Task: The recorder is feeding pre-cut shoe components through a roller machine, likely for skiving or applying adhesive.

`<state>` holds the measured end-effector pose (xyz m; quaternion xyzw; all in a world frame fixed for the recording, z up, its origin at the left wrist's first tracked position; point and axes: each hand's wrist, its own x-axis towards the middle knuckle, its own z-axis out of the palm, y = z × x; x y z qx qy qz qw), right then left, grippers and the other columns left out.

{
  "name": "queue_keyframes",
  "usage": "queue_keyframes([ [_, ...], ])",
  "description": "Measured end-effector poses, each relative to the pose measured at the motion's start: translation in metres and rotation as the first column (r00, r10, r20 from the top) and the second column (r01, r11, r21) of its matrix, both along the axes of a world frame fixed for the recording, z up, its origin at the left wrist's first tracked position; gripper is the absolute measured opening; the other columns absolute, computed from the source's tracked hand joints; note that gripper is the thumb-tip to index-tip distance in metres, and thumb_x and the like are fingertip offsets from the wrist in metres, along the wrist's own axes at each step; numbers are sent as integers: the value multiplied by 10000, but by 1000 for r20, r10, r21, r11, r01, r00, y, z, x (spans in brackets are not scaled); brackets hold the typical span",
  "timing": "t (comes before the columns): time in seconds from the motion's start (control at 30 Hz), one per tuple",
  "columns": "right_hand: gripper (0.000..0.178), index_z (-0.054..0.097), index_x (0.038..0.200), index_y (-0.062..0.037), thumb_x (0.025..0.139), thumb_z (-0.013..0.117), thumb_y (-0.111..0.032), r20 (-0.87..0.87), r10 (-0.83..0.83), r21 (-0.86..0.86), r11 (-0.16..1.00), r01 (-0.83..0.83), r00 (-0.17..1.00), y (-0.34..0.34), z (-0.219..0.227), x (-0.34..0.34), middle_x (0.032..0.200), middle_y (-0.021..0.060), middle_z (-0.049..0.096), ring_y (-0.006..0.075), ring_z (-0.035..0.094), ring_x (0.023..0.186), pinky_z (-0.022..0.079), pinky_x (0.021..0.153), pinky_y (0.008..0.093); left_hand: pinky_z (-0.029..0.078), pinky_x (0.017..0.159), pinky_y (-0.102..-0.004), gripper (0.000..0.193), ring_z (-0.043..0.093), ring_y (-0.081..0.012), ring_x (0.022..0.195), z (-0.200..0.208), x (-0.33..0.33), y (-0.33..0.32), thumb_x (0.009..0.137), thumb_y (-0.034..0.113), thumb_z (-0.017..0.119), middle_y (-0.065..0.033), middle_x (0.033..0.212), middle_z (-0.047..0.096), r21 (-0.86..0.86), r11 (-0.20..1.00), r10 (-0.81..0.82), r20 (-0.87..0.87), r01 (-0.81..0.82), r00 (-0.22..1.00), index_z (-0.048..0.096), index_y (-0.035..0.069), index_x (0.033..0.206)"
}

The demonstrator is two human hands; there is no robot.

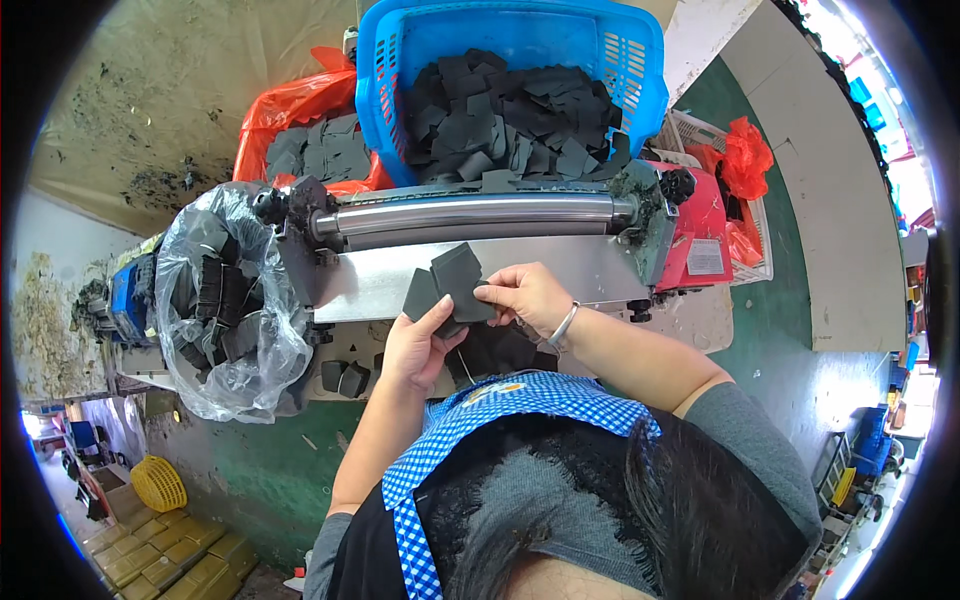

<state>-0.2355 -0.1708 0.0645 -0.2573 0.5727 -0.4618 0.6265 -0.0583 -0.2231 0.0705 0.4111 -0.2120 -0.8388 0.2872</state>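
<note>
Two or more flat dark grey foam pieces (459,283) are fanned out between my hands, in front of a roller machine. My left hand (416,345) grips them from the lower left, its thumb lying across their face. Fingers of my right hand (527,298) pinch the right edge of the front piece. Just beyond, the machine's bare metal feed plate (580,265) slopes up to its shiny steel roller (480,212). More dark pieces (500,350) lie below my hands, partly hidden by them and the checked apron (540,395).
Behind the roller, a blue plastic basket (520,22) holds a heap of dark pieces. A red plastic bag (290,100) with similar pieces stands beside it. Left of the machine hangs a clear bag (265,370) of stacked pieces. The red machine housing (695,225) and a white crate (763,245) are at right.
</note>
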Motion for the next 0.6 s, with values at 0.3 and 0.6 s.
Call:
queue_keyframes([
  [0.3, 235, 607, 844, -42, 858, 643, -273, 133, -9, 110, 994, -6, 991, 9, -2, 0, 687, 30, 617, 88, 582, 532, 455, 475, 194, 519, 593, -248, 247, 624, -137, 770, -3, -1, 1, 831, 167, 668, -39, 916, 638, -131, 991, 49, 97, -37, 994, 579, 60, 1036],
  [0.6, 241, 588, 830, -44, 871, 624, -278, 272, -16, 178, 983, -34, 962, 14, -3, -1, 683, 40, 621, 101, 599, 530, 462, 470, 200, 512, 577, -241, 201, 622, -131, 790, -17, 7, -2, 844, 142, 645, -30, 927, 638, -19, 1000, 24, 22, -23, 999, 591, 78, 1027],
])
